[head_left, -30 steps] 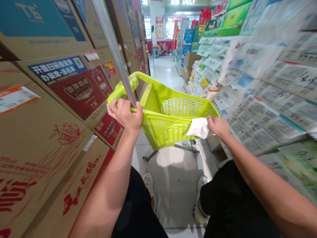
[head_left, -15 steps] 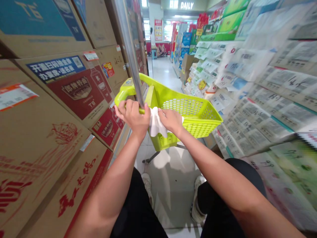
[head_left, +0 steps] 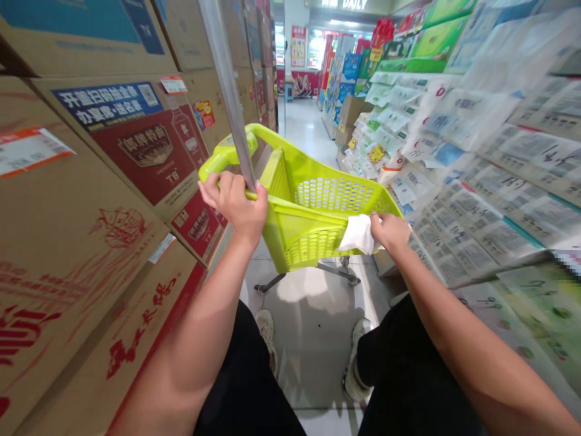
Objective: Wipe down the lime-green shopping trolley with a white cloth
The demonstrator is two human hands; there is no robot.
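A lime-green plastic shopping cart basket [head_left: 318, 194] with perforated sides stands before me on a wheeled metal base [head_left: 331, 270]. My left hand [head_left: 238, 203] is closed around the basket's near-left rim, beside the handle loop, with the thumb against an upright metal pole [head_left: 229, 91]. My right hand [head_left: 391, 231] grips a white cloth [head_left: 360, 235] at the far end of the near side. The cloth lies against the rim and outer side wall and hangs a little below the rim. My right fingertips are partly hidden behind the cloth and rim.
Stacked cardboard cartons [head_left: 149, 151] with price tags rise close on the left. On the right, a sloping display of plastic-wrapped packs [head_left: 481, 218] comes near the cart. My shoes [head_left: 358, 357] are on the tiled floor [head_left: 313, 339], and the aisle runs ahead past more stacked goods.
My right hand has slid the cloth to the right along the near rim, from beside the left hand to the far end. My left hand keeps its hold, and the cart appears slightly turned.
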